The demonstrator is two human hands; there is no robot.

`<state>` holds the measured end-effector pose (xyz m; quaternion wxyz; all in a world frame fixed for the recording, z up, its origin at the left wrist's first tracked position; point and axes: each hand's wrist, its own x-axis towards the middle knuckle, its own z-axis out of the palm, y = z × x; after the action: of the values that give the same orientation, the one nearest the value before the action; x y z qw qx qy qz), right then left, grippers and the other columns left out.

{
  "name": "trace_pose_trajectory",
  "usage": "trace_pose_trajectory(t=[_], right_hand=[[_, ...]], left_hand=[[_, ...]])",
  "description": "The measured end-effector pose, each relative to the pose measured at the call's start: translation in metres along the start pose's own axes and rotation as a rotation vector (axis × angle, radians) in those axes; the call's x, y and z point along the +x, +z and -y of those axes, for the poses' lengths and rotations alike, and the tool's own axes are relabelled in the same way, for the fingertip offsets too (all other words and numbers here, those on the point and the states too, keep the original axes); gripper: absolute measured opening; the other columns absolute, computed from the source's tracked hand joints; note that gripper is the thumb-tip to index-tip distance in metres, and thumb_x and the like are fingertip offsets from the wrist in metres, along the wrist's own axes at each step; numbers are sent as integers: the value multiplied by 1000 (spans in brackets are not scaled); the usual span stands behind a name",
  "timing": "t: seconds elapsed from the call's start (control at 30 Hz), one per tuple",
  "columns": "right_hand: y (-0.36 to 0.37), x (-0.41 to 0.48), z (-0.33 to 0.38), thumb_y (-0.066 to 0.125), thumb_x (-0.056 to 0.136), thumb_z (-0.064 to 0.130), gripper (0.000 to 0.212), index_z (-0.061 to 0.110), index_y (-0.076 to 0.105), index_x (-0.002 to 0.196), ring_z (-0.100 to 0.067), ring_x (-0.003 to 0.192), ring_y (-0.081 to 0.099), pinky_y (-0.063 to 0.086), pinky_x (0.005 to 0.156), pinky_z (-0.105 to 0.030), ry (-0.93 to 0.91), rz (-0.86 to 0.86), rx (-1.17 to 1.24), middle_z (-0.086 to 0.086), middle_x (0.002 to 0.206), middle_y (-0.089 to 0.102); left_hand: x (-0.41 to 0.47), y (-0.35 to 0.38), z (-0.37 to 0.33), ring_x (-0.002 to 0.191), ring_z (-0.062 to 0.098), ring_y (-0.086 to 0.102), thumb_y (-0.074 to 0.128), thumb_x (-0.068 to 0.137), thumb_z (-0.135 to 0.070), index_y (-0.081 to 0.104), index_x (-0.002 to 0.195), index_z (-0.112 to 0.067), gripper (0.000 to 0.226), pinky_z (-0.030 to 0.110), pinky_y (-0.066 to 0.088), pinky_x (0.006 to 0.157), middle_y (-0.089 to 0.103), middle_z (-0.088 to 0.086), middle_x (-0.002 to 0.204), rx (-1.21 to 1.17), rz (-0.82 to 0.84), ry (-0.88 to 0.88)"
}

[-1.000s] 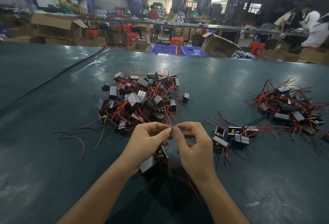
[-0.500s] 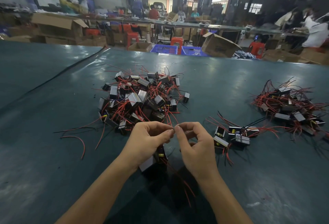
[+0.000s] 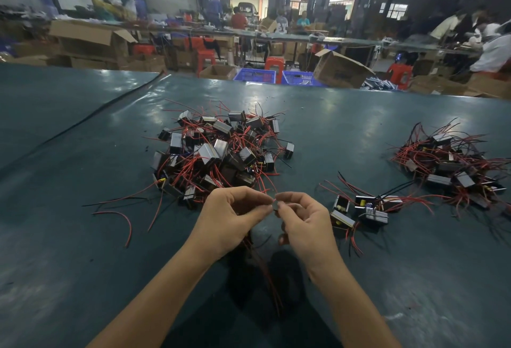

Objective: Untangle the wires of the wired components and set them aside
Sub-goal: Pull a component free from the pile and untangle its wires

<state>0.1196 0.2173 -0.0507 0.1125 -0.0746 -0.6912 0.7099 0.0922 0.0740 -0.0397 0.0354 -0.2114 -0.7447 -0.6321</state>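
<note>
The left hand (image 3: 231,217) and right hand (image 3: 304,223) meet almost tip to tip just in front of the tangled pile (image 3: 218,151) on the bench (image 3: 83,237). Each pinches thin wires (image 3: 261,264) between thumb and fingertips. The main risk, I think, is a hard pull, which could tighten a knot or tear a lead out of its component. Loose strands reaching back toward the pile could also snag and drag other pieces along. The wires are thin, limp and mostly red, and they hang below the hands. Their component is hidden, probably under the left palm. A few separated components (image 3: 365,209) lie to the right of the pile.
</note>
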Motion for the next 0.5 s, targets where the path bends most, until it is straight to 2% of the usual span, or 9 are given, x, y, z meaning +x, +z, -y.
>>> trace_pose_trajectory(t=[0.1, 0.17, 0.27, 0.4, 0.5], right_hand=[[-1, 1, 0, 58, 93, 5, 12, 15, 65, 94, -1, 43, 47, 46, 45, -23, 140, 33, 96, 3, 66, 60], [-3, 0, 1, 63, 92, 9, 7, 15, 65, 94, -3, 46, 49, 49, 47, -25, 118, 40, 120, 2, 66, 62], [-3, -2, -1, 66, 91, 17, 7, 20, 68, 84, -5, 58, 59, 54, 53, -27, -156, 0, -72, 3, 70, 68], [-1, -3, -7, 65, 91, 24, 13, 22, 67, 78, -8, 59, 58, 47, 54, -21, -510, -69, -317, 9, 66, 64], [-3, -2, -8, 63, 91, 26, 10, 22, 68, 83, -10, 58, 56, 45, 53, -19, -578, -42, -343, 6, 69, 64]], left_hand=[[-2, 2, -1, 78, 6, 71, 76, 81, -5, 76, 86, -20, 15, 13, 52, 71, 75, -7, 82, 34, 17, 8], [-1, 1, -2, 77, 6, 71, 75, 81, -5, 76, 85, -18, 14, 14, 52, 70, 76, -6, 81, 12, 7, -26], [2, -1, -4, 75, 8, 71, 75, 79, -2, 76, 83, -14, 13, 14, 53, 68, 76, 0, 78, -128, -40, -131], [2, -1, -7, 70, 10, 70, 73, 75, -1, 74, 83, -6, 10, 16, 56, 67, 75, 8, 76, -349, -69, -264], [3, -2, -8, 69, 12, 71, 74, 65, -10, 74, 81, -7, 17, 17, 56, 66, 75, 9, 76, -426, -76, -281]])
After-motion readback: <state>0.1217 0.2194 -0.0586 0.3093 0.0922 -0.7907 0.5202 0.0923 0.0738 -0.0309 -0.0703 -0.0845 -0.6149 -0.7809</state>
